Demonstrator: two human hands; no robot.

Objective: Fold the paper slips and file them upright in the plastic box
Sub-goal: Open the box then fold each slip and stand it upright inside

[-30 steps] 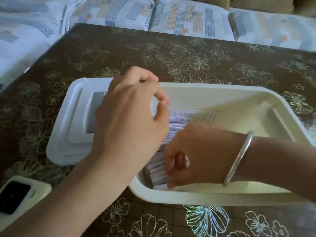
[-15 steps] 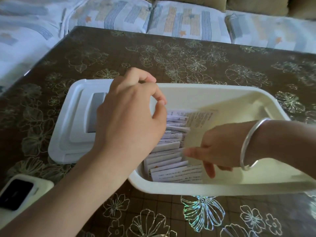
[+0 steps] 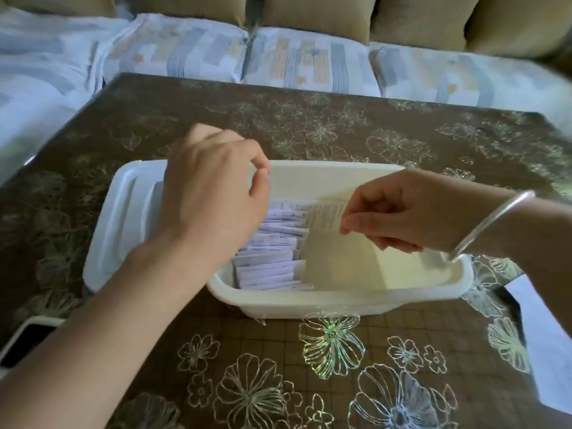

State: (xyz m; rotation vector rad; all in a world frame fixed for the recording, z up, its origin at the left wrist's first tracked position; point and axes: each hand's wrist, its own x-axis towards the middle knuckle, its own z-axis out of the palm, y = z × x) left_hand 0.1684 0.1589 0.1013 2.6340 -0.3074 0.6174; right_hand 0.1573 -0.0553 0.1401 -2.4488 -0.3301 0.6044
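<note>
A white plastic box [image 3: 340, 300] stands on the brown flowered table. Several folded paper slips [image 3: 269, 261] stand in a row in its left half; its right half is bare. My right hand [image 3: 402, 218], with a silver bangle on the wrist, pinches the edge of a printed paper slip [image 3: 325, 216] just above the middle of the box. My left hand [image 3: 213, 193] hovers over the far left end of the row, index tip against thumb, nothing seen between them. Its other fingers are hidden.
The box's white lid [image 3: 123, 218] lies flat against its left side. A phone in a white case [image 3: 28, 339] sits at the near left table edge. A white sheet [image 3: 544, 345] lies at the right edge. Sofa cushions [image 3: 297, 63] line the far side.
My right hand has come up from the near end of the row and now holds a printed slip higher, over the middle of the box. The left hand has barely moved.
</note>
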